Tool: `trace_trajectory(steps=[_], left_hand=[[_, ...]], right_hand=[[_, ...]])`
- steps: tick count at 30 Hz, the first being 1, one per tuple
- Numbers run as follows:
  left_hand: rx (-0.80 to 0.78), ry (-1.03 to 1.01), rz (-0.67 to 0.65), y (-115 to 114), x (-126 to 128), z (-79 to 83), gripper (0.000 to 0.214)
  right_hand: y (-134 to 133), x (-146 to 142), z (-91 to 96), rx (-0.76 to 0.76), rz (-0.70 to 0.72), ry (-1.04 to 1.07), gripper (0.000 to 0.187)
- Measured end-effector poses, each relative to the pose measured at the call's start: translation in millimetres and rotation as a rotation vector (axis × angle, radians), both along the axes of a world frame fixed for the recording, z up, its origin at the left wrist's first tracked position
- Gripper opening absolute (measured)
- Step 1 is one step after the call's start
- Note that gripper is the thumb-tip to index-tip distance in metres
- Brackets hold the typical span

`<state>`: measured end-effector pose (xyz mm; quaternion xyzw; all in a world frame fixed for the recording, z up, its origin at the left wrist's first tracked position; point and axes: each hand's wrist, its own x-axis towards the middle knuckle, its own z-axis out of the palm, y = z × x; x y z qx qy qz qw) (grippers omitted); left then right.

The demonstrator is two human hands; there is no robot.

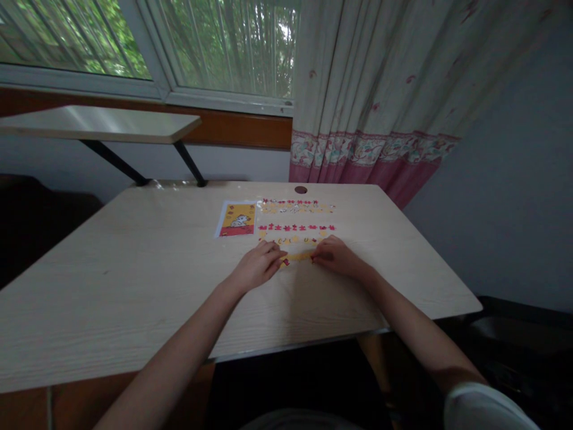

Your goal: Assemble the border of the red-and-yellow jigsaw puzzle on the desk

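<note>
Both hands rest on a pale wooden table [134, 286]. My left hand [258, 265] lies knuckles-up, fingers curled down onto the left end of a short joined strip of yellow puzzle pieces [299, 257]. My right hand [335, 255] pinches the strip's right end, fingers pressed together. Beyond the hands lie rows of loose pieces: a red row [296, 227], a yellow row [290, 240], and a pale yellow-and-white row [296, 207] farthest back. A reference picture card [236, 219], yellow and red with a white figure, lies to the left of the rows.
A small raised shelf [98, 123] on black legs stands at the table's back left. A window [147, 42] and a floral curtain [380, 89] with pink hem hang behind. A round cable hole [301, 190] sits near the back edge.
</note>
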<state>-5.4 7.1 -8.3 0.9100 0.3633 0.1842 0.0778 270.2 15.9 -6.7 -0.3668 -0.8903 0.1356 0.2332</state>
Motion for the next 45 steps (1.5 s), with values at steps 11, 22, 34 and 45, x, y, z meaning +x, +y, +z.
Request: trace_trajectory(steps=[11,22,34,45], left_hand=[[0.015,0.007,0.027,-4.5,3.3,5.5,0.026],[0.025,0.010,-0.035,-3.5,7.5,-0.6,0.025],[0.152,0.112,-0.053,-5.2,10.7,1.0,0.025],[0.102,0.082,-0.054,-4.5,11.0,-1.2,0.025]], right_hand=[[2.4,0.8,-6.2,0.011,-0.013,-0.007,0.017],[1.5,0.8,-3.9,-0.005,0.003,-0.031,0.014],[2.2,0.9,-6.1,0.013,0.035,-0.029,0.015],[-0.2,-1.2,-0.3,-0.011,0.037,-0.021,0.015]])
